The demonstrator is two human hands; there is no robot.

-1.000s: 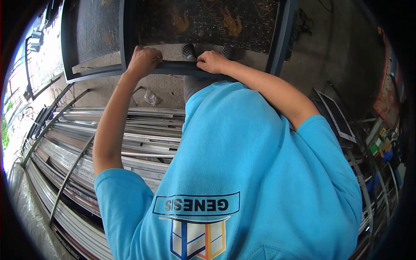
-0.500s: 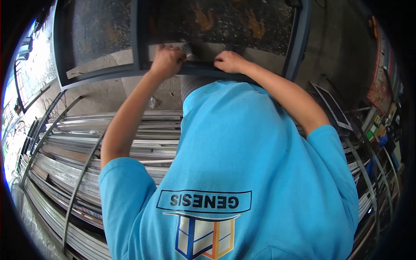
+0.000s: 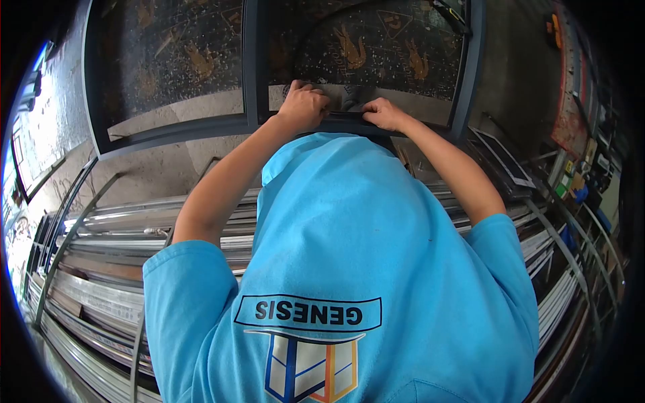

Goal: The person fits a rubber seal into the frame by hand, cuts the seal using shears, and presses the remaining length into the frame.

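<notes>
A dark grey metal frame with glossy dark panes lies in front of me. At its near rail, my left hand is closed, fingers curled down at the rail's inner edge. A short way to the right, my right hand is also closed, thumb and fingers pinched against the same rail. A thin black strip runs along the rail between them, and their fingertips are on it. From near my left hand, a dark curved line arcs up over the pane; it looks like a loose length of strip.
Long metal profiles lie stacked on a rack behind and beside me. A dark flat panel leans at the right. Farther right are a red surface and assorted small items. A black tool-like object lies at the frame's far right.
The frame has shifted right and down in view as my head moved. My hands are closer together, still at the near rail. The dark curved line over the pane now shows.
</notes>
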